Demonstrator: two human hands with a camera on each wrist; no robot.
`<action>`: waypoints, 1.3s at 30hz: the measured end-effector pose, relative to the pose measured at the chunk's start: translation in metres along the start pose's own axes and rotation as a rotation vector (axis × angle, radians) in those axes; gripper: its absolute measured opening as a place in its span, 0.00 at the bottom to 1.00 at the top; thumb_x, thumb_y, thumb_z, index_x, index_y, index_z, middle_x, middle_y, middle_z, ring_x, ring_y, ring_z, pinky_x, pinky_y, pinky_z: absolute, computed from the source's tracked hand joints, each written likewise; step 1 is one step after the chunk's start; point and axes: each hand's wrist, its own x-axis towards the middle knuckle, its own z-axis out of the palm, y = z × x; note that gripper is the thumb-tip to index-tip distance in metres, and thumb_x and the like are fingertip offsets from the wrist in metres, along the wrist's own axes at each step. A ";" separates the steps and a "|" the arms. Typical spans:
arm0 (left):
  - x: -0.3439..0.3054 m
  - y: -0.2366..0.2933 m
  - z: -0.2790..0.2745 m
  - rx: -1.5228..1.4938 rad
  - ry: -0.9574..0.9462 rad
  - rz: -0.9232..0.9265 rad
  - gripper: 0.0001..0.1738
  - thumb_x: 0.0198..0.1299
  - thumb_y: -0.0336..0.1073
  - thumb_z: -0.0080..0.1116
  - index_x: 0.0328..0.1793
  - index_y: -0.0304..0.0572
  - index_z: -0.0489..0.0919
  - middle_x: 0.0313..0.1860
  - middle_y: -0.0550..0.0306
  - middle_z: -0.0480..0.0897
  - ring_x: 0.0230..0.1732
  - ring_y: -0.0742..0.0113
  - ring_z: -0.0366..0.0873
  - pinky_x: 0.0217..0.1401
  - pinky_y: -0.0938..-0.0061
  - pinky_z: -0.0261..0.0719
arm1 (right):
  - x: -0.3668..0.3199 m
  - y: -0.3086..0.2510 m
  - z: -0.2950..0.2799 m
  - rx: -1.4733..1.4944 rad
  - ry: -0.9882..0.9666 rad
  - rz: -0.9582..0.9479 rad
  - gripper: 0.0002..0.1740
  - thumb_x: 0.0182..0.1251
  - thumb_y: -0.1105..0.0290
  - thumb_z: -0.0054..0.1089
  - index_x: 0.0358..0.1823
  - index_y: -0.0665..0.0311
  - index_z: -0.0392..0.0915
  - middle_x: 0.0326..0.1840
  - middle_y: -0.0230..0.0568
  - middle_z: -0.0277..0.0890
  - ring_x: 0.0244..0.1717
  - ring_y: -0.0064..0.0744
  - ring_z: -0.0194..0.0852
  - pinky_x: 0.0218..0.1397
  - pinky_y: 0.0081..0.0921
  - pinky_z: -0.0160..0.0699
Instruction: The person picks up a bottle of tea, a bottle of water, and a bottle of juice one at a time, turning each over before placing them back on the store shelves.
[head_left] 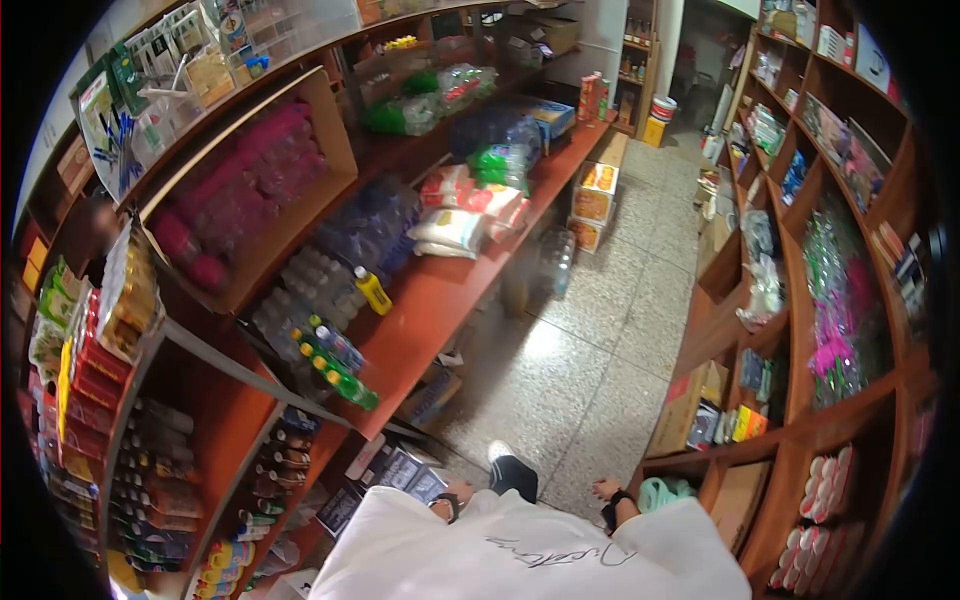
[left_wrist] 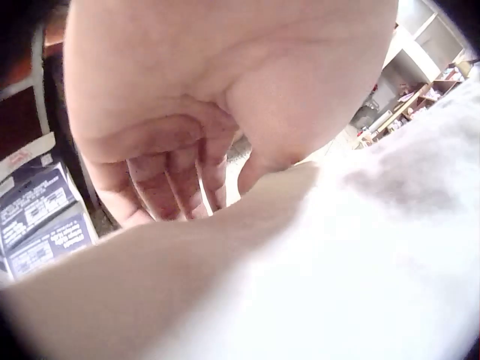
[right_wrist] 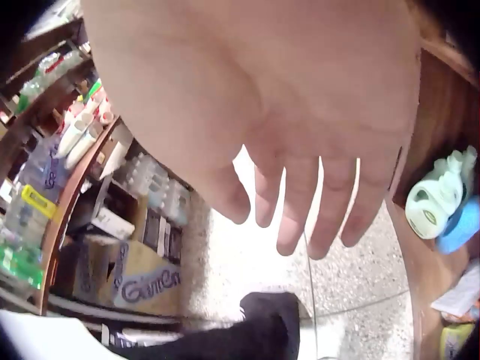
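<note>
My left hand (head_left: 459,491) hangs low beside the white shirt, its wrist in a dark band. Seen from the left wrist, the fingers (left_wrist: 176,176) are loosely curled and hold nothing. Nearest to it are dark blue printed boxes (head_left: 405,480) under the counter. On the other side hangs my right hand (head_left: 607,489), also with a band at the wrist. Its fingers (right_wrist: 300,206) point down, spread and relaxed over the speckled floor, with nothing in them. Pale green jugs (right_wrist: 435,199) sit on the shelf to the right of that hand.
A red-brown counter (head_left: 435,335) runs along the left, bearing bottles, white bags (head_left: 450,230) and a yellow bottle (head_left: 372,290). Wooden shelves (head_left: 790,400) line the right. Between them a tiled aisle (head_left: 590,320) leads to stacked cartons (head_left: 592,205) and a bucket (head_left: 660,108).
</note>
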 end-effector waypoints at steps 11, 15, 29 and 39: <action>0.094 0.038 -0.126 -0.417 0.185 -0.213 0.20 0.59 0.46 0.58 0.50 0.40 0.85 0.41 0.47 0.87 0.41 0.57 0.86 0.48 0.67 0.81 | 0.086 -0.344 -0.079 -0.124 0.216 -0.654 0.18 0.67 0.63 0.56 0.52 0.67 0.79 0.44 0.49 0.83 0.47 0.40 0.81 0.51 0.32 0.76; 0.090 0.067 -0.178 -0.759 0.326 -0.037 0.22 0.62 0.46 0.56 0.54 0.36 0.81 0.47 0.42 0.85 0.51 0.53 0.83 0.55 0.64 0.77 | 0.063 -0.451 -0.052 -0.270 -0.059 -0.761 0.17 0.65 0.62 0.59 0.50 0.65 0.79 0.47 0.55 0.82 0.51 0.46 0.81 0.56 0.33 0.76; 0.174 0.110 -0.345 -1.132 0.792 -0.211 0.24 0.62 0.39 0.59 0.61 0.33 0.74 0.50 0.44 0.83 0.51 0.52 0.82 0.50 0.66 0.81 | 0.096 -0.727 0.058 -0.586 -0.618 -1.075 0.22 0.63 0.65 0.65 0.57 0.62 0.73 0.42 0.43 0.83 0.43 0.34 0.83 0.47 0.30 0.79; 0.282 0.091 -0.519 -0.745 1.333 -0.585 0.48 0.42 0.46 0.72 0.69 0.38 0.62 0.66 0.31 0.66 0.66 0.35 0.65 0.67 0.53 0.68 | 0.131 -0.874 0.137 -0.566 -0.628 -1.442 0.35 0.55 0.82 0.51 0.68 0.66 0.59 0.60 0.59 0.71 0.62 0.54 0.70 0.65 0.40 0.68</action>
